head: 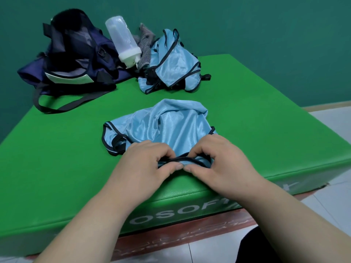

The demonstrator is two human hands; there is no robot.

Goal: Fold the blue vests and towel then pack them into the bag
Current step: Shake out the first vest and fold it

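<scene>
Left hand [146, 166] and right hand [214, 162] meet at the near edge of the green mat [57, 149]. We see only the head view. We record both hands curled and pinching the dark-trimmed hem [182, 159] of the near vest [165, 122], thumbs below the hem and fingers bent over it from above. The two thumb tips lie just beside each other, almost touching. Both forearms come in bare from the bottom of the frame.

We note that the near vest is light blue with dark piping and lies rumpled on the middle of the mat. Its body runs away from the hands, and one armhole loop is open on the left side.

A far vest heap [171, 59] of the same blue fabric sits crumpled towards the back of the mat, well apart from the near vest. We cannot tell how many garments it holds. The grey towel [145, 44] is bunched at the heap's left, touching it.

A white bottle [123, 40] leans tilted between the towel and the bag [76, 54]. The bag is dark navy, slumped at the back left corner with its mouth gaping. Its strap [57, 109] trails forward across the mat.

White lettering shows on the mat's front face, partly covered by the arms. A teal wall [266, 25] stands behind, and pale floor tiles [332, 196] show at right.
</scene>
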